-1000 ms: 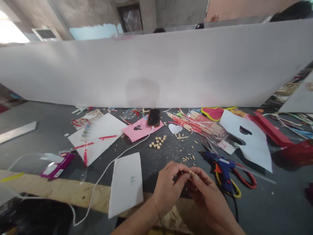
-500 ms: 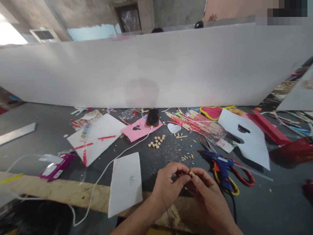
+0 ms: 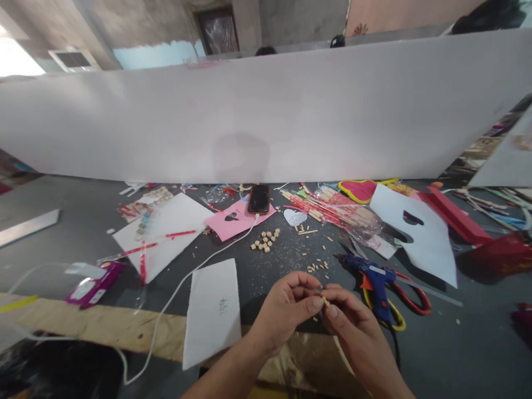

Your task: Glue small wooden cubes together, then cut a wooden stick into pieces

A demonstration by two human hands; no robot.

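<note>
Close together above the near part of the table are my left hand and my right hand. Fingertips and thumbs of both pinch a small pale wooden cluster, which looks made of short stick pieces. Part of it is hidden by the fingers. Just beyond the hands lie loose short stick pieces. Farther left sits a pile of similar small clusters. Right of my right hand a blue glue gun rests over scissors with red and yellow handles.
A white panel stands along the table's far side. Before it are a phone on pink paper, bagged sticks and a cut white sheet. A white cable curves past a paper slip and a purple box.
My fingers have shifted slightly around the small cluster, which sits a little lower. Both hands stay in nearly the same place. A dark shape shows at the top right.
</note>
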